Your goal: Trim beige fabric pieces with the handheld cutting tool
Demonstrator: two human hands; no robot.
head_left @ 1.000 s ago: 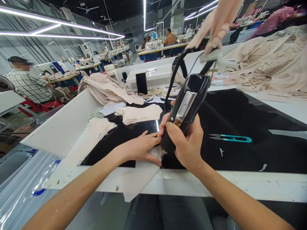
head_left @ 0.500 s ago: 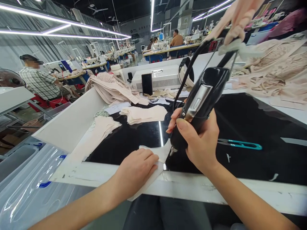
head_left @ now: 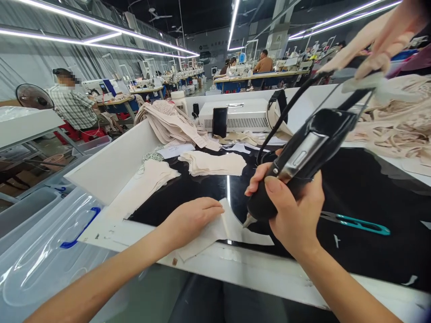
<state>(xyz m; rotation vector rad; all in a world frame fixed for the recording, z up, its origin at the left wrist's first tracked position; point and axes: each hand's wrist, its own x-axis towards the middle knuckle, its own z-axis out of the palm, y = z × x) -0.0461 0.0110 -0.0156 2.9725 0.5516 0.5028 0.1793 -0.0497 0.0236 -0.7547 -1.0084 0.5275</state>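
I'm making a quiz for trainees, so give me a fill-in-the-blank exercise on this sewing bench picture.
1. The right hand grips a black ____ tool with its tip pointing down.
2. The left hand lies flat on a piece of ____ fabric.
3. The snips on the black mat have ____ handles.
4. A phone leans on the ____ box.

Missing words: handheld; beige; teal; white

The cutting tool (head_left: 296, 168) looks like glossy black plastic with a brushed metal strip. The fabric piece (head_left: 222, 229) is matt, soft cream cloth. The worktop (head_left: 353, 193) is glossy black, perhaps glass. The snips (head_left: 357, 223) have teal plastic grips.
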